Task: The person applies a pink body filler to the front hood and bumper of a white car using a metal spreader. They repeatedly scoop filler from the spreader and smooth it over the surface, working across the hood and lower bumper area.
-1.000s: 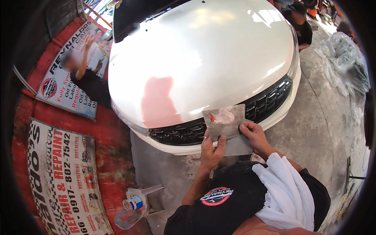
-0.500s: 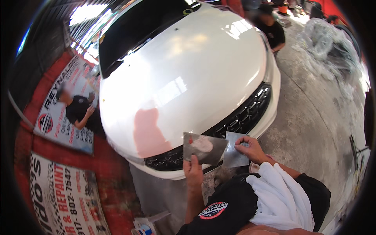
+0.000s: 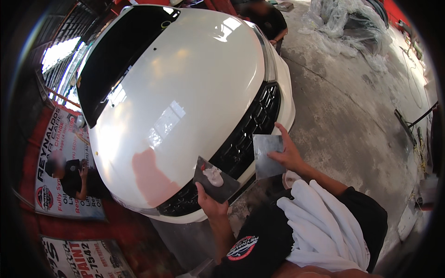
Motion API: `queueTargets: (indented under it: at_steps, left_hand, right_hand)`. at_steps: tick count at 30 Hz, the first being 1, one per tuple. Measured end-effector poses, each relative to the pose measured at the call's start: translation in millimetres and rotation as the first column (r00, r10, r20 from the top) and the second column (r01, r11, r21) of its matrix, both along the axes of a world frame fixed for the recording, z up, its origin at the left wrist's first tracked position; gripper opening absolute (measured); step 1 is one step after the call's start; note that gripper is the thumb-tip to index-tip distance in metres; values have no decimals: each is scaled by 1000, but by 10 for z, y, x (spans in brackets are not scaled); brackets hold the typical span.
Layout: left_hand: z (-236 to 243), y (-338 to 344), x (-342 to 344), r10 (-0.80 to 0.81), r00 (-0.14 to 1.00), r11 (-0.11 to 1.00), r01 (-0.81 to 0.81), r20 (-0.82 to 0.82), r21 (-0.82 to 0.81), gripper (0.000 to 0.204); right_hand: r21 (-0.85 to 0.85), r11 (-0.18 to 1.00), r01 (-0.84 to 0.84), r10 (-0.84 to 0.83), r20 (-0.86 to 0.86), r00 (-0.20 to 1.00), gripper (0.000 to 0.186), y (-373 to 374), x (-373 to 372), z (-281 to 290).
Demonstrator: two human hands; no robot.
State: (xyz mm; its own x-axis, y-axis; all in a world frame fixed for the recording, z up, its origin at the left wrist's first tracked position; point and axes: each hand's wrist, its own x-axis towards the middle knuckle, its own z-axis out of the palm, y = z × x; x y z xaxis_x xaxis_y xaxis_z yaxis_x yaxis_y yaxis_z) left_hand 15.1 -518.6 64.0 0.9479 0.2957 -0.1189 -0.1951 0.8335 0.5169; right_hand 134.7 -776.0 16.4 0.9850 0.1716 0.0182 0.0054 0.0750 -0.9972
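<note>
One plate (image 3: 229, 186), bearing putty (image 3: 214, 178), was clamped in my left fingers (image 3: 200, 187), a second plate (image 3: 264, 166) in my right fingers (image 3: 282, 131), both near the grille (image 3: 246, 129). I judged blending begun, unfinished: a red dab (image 3: 204, 166) lay unmixed.

The left side is closed in by a red wall (image 3: 118, 229), on which a large printed sign (image 3: 60, 134) is hung, with a second sign (image 3: 88, 257) set below it. Above, bright daylight (image 3: 59, 53) is let in beneath a dark, slatted roof (image 3: 69, 23). The grey concrete floor (image 3: 340, 111) is stained and crossed by a long line. Crumpled clear plastic (image 3: 343, 30) is heaped at the upper right; near the dim right edge, a thin stand (image 3: 410, 121) can perhaps be made out.
</note>
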Motion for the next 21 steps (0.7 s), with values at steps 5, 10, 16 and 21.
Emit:
queueTargets:
  at_steps: [5, 10, 16, 21]
  left_hand:
    - [-11, -2, 155, -22, 989, 984, 46, -144, 171, 46]
    - [-35, -12, 160, 9, 988, 917, 52, -152, 397, 41]
    - [16, -126, 74, 71, 995, 684, 2, -69, 729, 40]
    - [172, -305, -32, 93, 996, 612, -51, -8, 790, 40]
  right_hand:
    - [-27, 997, 70, -72, -83, 994, 52, -200, 108, 68]
    - [-104, 989, -101, 122, 220, 968, 33, -84, 69, 239]
    - [-559, 828, -42, 470, 650, 597, 73, 366, -95, 896]
    - [-648, 761, -32, 572, 646, 505, 88, 546, -108, 654]
